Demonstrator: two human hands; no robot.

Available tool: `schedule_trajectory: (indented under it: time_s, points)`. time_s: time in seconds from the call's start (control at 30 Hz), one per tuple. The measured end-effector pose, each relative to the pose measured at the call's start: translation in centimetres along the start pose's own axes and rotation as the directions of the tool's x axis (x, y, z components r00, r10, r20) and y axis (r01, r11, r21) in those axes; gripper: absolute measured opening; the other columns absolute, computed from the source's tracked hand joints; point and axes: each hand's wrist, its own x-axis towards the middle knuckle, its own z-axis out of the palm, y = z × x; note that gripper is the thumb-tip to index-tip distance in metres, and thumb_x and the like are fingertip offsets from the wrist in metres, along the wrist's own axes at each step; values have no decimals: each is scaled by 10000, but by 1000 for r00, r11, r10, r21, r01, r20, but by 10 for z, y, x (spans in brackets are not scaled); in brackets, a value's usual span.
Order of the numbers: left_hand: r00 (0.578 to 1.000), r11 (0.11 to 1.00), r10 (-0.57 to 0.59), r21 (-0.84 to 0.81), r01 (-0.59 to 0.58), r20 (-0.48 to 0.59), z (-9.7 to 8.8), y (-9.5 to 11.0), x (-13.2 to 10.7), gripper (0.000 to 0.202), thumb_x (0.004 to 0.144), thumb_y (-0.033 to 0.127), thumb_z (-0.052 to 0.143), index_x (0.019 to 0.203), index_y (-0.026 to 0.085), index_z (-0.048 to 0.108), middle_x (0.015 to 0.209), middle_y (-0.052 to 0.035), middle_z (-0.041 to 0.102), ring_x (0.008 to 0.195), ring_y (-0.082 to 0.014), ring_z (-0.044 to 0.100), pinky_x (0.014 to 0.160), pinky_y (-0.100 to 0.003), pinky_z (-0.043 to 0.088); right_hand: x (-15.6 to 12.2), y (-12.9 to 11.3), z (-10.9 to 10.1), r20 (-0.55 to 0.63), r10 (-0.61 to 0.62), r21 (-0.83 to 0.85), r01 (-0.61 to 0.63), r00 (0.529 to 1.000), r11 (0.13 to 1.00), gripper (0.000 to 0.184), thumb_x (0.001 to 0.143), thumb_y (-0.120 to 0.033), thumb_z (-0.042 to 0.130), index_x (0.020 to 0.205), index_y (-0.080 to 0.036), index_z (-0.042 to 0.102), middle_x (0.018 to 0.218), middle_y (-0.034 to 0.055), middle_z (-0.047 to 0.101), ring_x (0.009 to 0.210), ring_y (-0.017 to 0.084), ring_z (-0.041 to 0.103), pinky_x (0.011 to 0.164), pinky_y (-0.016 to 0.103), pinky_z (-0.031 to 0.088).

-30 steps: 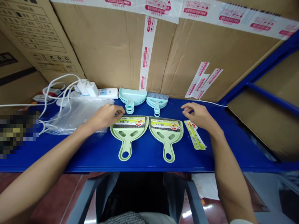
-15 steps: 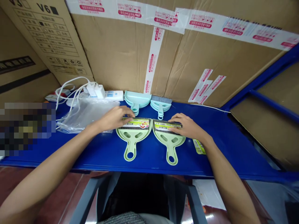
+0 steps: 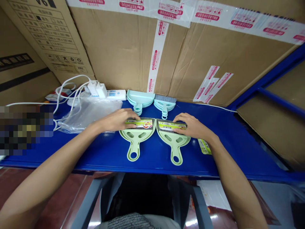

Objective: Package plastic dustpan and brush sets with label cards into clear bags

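Side by side on the blue tabletop lie two light green dustpan and brush sets, a left set (image 3: 134, 138) and a right set (image 3: 175, 143), handles toward me. Each has dark bristles with a printed yellow-green label across them. My left hand (image 3: 121, 120) is closed over the outer end of the left set's label and bristles, thumb below and fingers above. On the right set's outer end, my right hand (image 3: 189, 125) grips in the same way. The inner corners of the two sets meet or nearly meet. Fingers cover part of both labels.
Light blue dustpans (image 3: 140, 99) and light blue brushes (image 3: 165, 104) are stacked behind the green sets. Clear plastic bags (image 3: 88, 113), white cables and a power strip (image 3: 116, 94) lie left. Another label card (image 3: 204, 146) is beside my right wrist. Cardboard (image 3: 124, 57) walls the back.
The camera view has tilted down slightly. Both hands keep their places on the two green sets, their fingers settled a little further over the labels.
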Motion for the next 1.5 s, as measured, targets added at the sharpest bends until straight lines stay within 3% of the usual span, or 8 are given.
schedule_trajectory:
  time_s: [0.43, 0.53, 0.63, 0.8, 0.97, 1.17, 1.3, 1.5]
  points:
    - [1000, 1000, 6, -10, -6, -8, -8, -4, 1, 419, 999, 466, 586, 1276, 196, 747, 1293, -111, 765, 1170, -282, 722, 1040, -422, 543, 0, 2, -5, -19, -23, 81, 25, 1000, 996, 362, 942, -572, 691, 1137, -271, 739, 1249, 80, 719, 1188, 301, 644, 1071, 484, 476]
    - [996, 999, 28, -16, -29, -90, -16, 17, -12, 381, 1023, 471, 568, 1216, 210, 768, 1232, -106, 780, 1129, -276, 729, 1029, -428, 551, 1, 4, -3, -98, -20, 79, 28, 995, 996, 340, 990, -550, 633, 1139, -260, 731, 1221, 83, 729, 1194, 300, 646, 1075, 482, 467]
    - [980, 999, 44, -7, -46, -194, -3, 61, -49, 319, 1065, 457, 551, 1134, 234, 768, 1130, -93, 785, 1061, -262, 738, 952, -410, 582, 2, 4, -3, -186, 16, 80, -1, 982, 997, 279, 1009, -482, 599, 1078, -246, 732, 1163, 89, 742, 1129, 293, 670, 1029, 468, 493]
    - [865, 961, -103, 175, 214, -491, 67, 128, -107, 275, 1016, 475, 657, 1180, 257, 693, 1168, -117, 735, 888, -251, 763, 654, -331, 601, 3, -5, -6, -295, 19, 97, 10, 955, 995, 208, 987, -392, 594, 943, -254, 744, 1013, 74, 767, 983, 272, 687, 914, 431, 522]
    - [740, 934, -141, 159, 319, -657, 113, 140, -101, 123, 1019, 302, 675, 1122, 241, 643, 1188, -139, 708, 920, -250, 763, 736, -349, 640, 6, -15, -3, -397, 32, 113, 14, 917, 993, 240, 969, -353, 570, 835, -233, 729, 894, 69, 772, 863, 252, 698, 836, 398, 530]
    - [636, 947, -93, 129, 293, -766, 122, 142, -98, 94, 988, 178, 686, 1049, 240, 652, 1166, -123, 711, 962, -242, 765, 824, -358, 662, 8, -20, 0, -438, 90, 171, -15, 895, 985, 247, 940, -374, 587, 818, -230, 747, 861, 54, 793, 743, 225, 704, 783, 381, 551]
    - [561, 945, -108, 91, 316, -821, 125, 151, -115, 206, 943, 125, 721, 1076, 273, 669, 1176, -109, 726, 963, -245, 776, 781, -350, 671, 7, -25, -1, -443, 179, 366, -5, 879, 931, 236, 915, -404, 640, 827, -224, 764, 851, 57, 801, 748, 229, 716, 723, 369, 574]
    - [486, 961, -123, 17, 275, -865, 108, 182, -153, 330, 872, 55, 757, 1093, 300, 736, 1203, -92, 741, 903, -257, 773, 652, -380, 679, 7, -39, 5, -220, 237, 818, 47, 946, 573, 354, 854, -553, 796, 814, -204, 753, 848, 77, 767, 688, 185, 673, 587, 315, 565]
